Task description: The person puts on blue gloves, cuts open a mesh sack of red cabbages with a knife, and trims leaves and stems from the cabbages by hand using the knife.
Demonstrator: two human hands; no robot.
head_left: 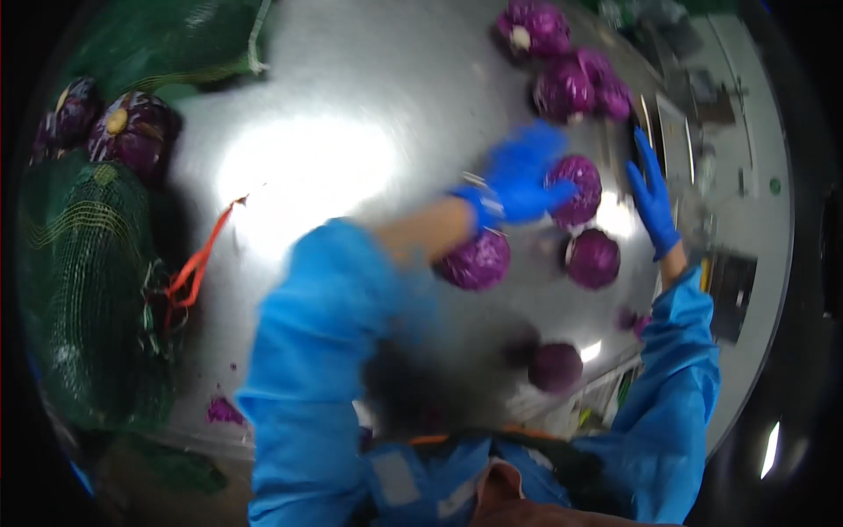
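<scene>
My left hand [520,174], in a blue glove and blurred, reaches across the steel table [316,85]. Its fingers spread away from its thumb, which overlaps a peeled red cabbage [581,181]; whether it presses on it is unclear. Partly behind my left wrist is another red cabbage [477,262]. A third red cabbage [594,259] sits just nearer to me than the first. My right hand [652,191], also gloved in blue, is by the table's right edge with fingers apart and nothing in it.
Several red cabbages [563,89] cluster at the far right, and one [555,367] lies near the front edge. On the left, a green mesh sack [99,283] lies below unpeeled cabbages [135,132]. Beside it are an orange strap [201,260] and a purple leaf scrap [224,410].
</scene>
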